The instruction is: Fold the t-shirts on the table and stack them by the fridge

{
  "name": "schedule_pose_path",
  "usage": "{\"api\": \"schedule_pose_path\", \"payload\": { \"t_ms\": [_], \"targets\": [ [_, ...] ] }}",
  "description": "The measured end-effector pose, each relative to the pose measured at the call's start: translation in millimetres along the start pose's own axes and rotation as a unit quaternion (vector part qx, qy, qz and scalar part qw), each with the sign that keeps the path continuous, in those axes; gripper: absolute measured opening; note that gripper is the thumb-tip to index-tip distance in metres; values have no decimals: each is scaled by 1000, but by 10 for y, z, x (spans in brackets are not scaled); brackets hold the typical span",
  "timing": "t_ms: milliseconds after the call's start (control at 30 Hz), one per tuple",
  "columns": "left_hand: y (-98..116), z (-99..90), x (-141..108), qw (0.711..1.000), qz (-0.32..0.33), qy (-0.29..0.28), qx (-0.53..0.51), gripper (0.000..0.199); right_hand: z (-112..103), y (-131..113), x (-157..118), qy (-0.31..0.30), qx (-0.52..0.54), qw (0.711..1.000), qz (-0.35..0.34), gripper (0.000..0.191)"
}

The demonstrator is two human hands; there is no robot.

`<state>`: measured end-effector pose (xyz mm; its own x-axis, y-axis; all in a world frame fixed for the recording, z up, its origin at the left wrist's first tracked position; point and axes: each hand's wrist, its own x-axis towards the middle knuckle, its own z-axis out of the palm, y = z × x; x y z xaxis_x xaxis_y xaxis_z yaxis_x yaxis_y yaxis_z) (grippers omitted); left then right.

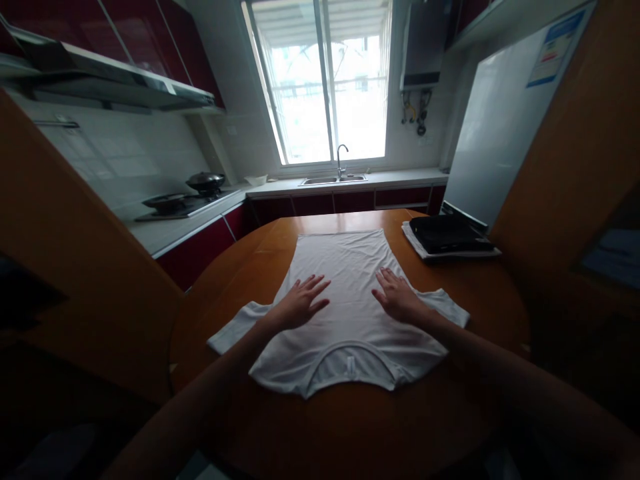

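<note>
A white T-shirt (345,267) lies spread out on a round wooden table (240,267), its neckline toward me and its hem at the far side. Both sleeves stick out to the sides, and a small label shows inside the collar. My left hand (300,303) rests flat on the left part of the shirt, fingers spread. On the right part of the shirt lies my right hand (396,295), also flat with the fingers apart. Neither hand grips the cloth. Light wrinkles run across the fabric between the hands and toward the hem.
Folded black clothing (445,233) lies on a white folded cloth (425,253) at the table's far right. Behind the table runs a counter with a sink (335,180). A stove (185,205) with a lidded pan (205,181) is at left, a refrigerator (500,127) at right.
</note>
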<state>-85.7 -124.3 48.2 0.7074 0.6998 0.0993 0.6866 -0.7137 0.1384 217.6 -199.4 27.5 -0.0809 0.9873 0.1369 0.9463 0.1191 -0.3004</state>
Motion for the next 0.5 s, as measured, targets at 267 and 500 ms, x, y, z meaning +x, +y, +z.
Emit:
{"api": "schedule_pose_path", "payload": {
  "t_ms": [267, 500],
  "targets": [
    [-149, 392, 193, 994, -102, -19, -19, 58, 344, 163, 193, -12, -33, 998, 45, 69],
    [-265, 289, 153, 991, -127, 0, -47, 57, 338, 132, 154, -15, -18, 999, 34, 64]
  ]
}}
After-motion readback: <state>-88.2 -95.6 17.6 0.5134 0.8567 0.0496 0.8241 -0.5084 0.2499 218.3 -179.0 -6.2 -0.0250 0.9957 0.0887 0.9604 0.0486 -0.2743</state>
